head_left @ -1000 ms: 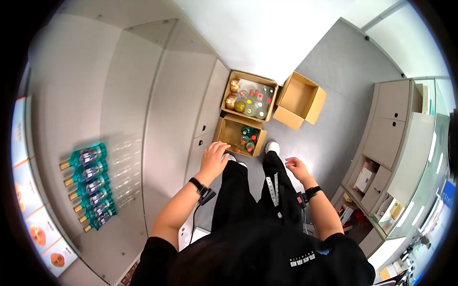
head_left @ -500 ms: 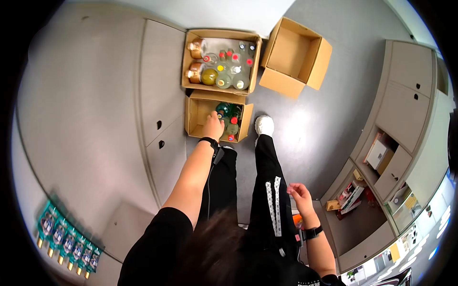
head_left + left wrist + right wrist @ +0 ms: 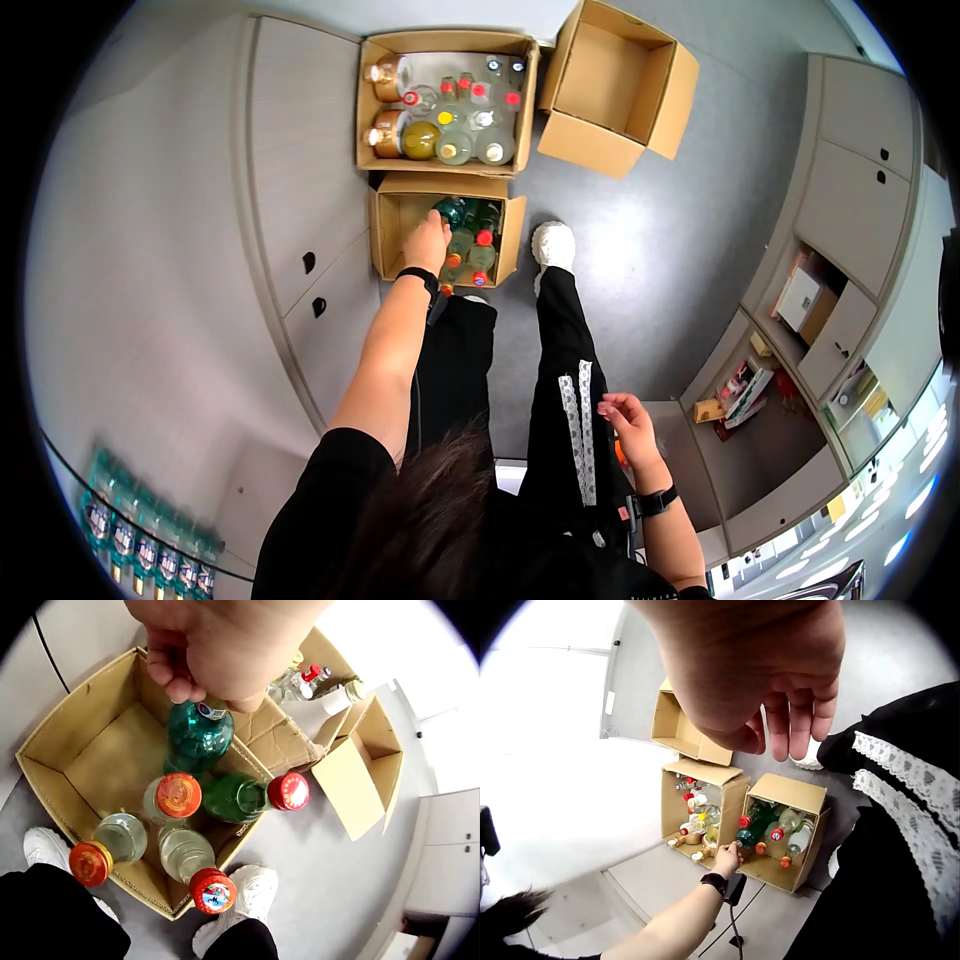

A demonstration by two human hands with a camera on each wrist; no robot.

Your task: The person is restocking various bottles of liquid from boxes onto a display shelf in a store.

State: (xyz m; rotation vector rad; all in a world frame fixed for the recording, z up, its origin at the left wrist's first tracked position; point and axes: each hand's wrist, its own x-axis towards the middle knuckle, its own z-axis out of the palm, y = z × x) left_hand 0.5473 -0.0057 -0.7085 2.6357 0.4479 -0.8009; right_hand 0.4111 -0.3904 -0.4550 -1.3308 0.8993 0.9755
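Observation:
My left hand reaches down into the smaller cardboard box. In the left wrist view its curled fingers hold the top of a teal glass bottle, whose cap is mostly hidden by them. Beside this bottle stand a green bottle with a red cap and several clear bottles with red or orange caps. Away from the boxes, my right hand hangs by the right leg. Its fingers are loosely bent and hold nothing.
Behind stands a larger box of assorted bottles, with an open-flapped box to its right. Cabinets border the left side, and shelving stands right. Several teal bottles line a surface at lower left. White shoes are near the smaller box.
My left hand has moved forward and down into the smaller box and taken hold of the teal bottle's top. The head view has shifted closer over the boxes; my right hand stays empty.

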